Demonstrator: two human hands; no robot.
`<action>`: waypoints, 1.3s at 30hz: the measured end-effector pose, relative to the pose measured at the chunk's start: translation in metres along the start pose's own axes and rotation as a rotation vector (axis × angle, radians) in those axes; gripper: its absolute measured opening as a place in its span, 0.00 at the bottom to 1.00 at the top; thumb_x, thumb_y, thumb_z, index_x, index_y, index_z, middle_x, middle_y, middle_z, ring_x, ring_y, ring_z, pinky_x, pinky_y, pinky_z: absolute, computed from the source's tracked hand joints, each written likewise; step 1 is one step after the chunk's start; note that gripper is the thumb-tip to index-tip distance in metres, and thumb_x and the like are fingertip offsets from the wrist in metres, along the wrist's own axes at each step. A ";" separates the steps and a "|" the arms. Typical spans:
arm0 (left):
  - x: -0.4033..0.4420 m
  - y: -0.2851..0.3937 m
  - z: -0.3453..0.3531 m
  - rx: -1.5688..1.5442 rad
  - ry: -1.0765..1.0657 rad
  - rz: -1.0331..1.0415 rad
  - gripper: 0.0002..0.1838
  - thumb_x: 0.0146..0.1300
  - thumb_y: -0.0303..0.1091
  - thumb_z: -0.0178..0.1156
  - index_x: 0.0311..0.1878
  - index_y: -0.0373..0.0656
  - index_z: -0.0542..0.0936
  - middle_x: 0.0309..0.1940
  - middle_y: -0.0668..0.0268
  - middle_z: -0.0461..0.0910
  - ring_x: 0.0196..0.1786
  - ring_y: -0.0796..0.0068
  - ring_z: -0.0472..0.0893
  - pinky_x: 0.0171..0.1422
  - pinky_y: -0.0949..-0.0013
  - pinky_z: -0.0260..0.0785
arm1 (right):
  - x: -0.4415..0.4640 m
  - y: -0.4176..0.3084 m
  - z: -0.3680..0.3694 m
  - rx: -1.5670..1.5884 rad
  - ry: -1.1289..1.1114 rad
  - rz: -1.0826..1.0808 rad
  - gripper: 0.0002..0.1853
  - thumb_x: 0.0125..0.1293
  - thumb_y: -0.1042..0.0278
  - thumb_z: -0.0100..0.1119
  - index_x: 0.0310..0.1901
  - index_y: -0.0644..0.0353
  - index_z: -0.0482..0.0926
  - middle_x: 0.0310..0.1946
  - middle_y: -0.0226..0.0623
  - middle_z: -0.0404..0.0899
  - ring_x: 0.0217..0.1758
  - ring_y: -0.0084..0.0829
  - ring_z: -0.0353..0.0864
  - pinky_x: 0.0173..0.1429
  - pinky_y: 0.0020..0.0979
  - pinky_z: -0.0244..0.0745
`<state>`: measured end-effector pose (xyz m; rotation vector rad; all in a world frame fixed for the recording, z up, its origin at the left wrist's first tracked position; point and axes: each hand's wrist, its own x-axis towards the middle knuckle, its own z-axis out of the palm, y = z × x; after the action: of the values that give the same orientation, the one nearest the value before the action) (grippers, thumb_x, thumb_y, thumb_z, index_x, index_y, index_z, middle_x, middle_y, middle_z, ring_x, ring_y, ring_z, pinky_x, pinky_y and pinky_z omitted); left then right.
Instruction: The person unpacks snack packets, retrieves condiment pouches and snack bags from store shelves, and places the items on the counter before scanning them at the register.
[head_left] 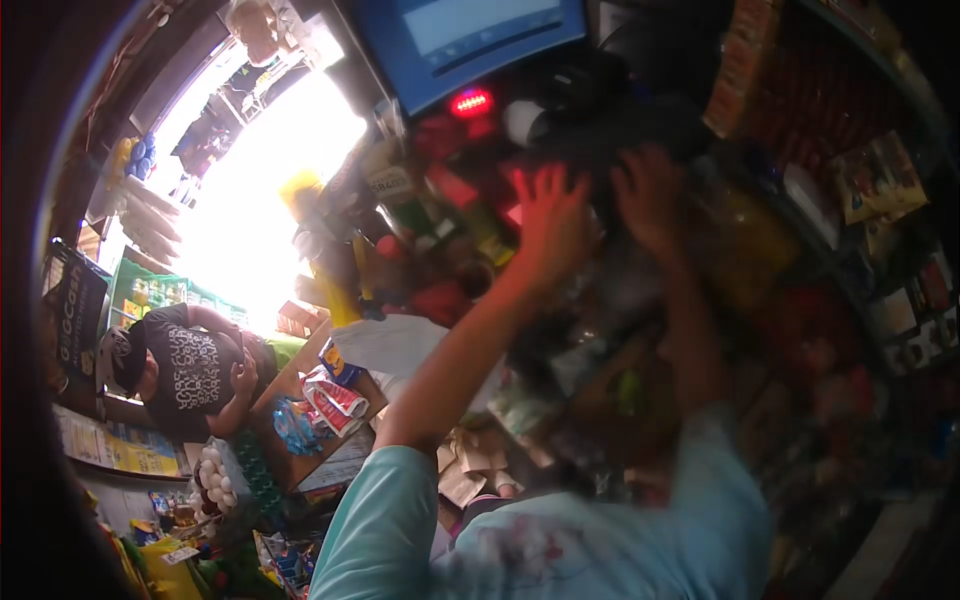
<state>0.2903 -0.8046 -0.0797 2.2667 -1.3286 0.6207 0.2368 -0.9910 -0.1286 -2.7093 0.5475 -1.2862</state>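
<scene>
Both my arms reach up toward a dark object below a blue-lit screen. My left hand has its fingers spread at the lower left edge of that object, under a red light. Beside it on the right, my right hand lies with fingers apart on the object's lower edge. Neither hand visibly grips anything. A glowing red light display sits just under the screen. The dark object is too blurred to name.
A person in a dark patterned shirt and cap is at the left, by a wooden counter with red and blue packets. White eggs stand at lower left. Bottles and jars crowd beside my left arm; packed shelves line the right.
</scene>
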 end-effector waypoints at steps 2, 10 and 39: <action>0.008 -0.002 0.006 0.017 -0.042 -0.015 0.36 0.55 0.44 0.72 0.66 0.41 0.74 0.66 0.46 0.69 0.72 0.46 0.66 0.79 0.31 0.46 | 0.006 0.002 0.003 0.054 -0.055 0.002 0.24 0.71 0.49 0.58 0.63 0.53 0.78 0.68 0.49 0.70 0.76 0.48 0.64 0.78 0.65 0.49; 0.007 -0.004 0.018 0.080 -0.021 -0.060 0.37 0.54 0.46 0.71 0.67 0.44 0.72 0.70 0.46 0.65 0.74 0.44 0.63 0.78 0.27 0.44 | 0.033 0.004 0.012 0.094 -0.150 -0.083 0.25 0.71 0.44 0.57 0.62 0.49 0.78 0.69 0.51 0.68 0.78 0.50 0.60 0.77 0.72 0.42; -0.453 -0.136 -0.173 -0.072 0.185 -0.892 0.12 0.58 0.27 0.67 0.46 0.39 0.83 0.30 0.60 0.83 0.33 0.65 0.85 0.43 0.64 0.78 | -0.227 -0.217 -0.065 1.019 -0.342 -0.079 0.09 0.72 0.68 0.54 0.34 0.60 0.79 0.29 0.39 0.81 0.28 0.36 0.79 0.34 0.35 0.76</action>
<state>0.1846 -0.3333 -0.2216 2.3518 -0.1707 0.4210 0.1160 -0.7035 -0.2025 -1.9843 -0.2232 -0.7449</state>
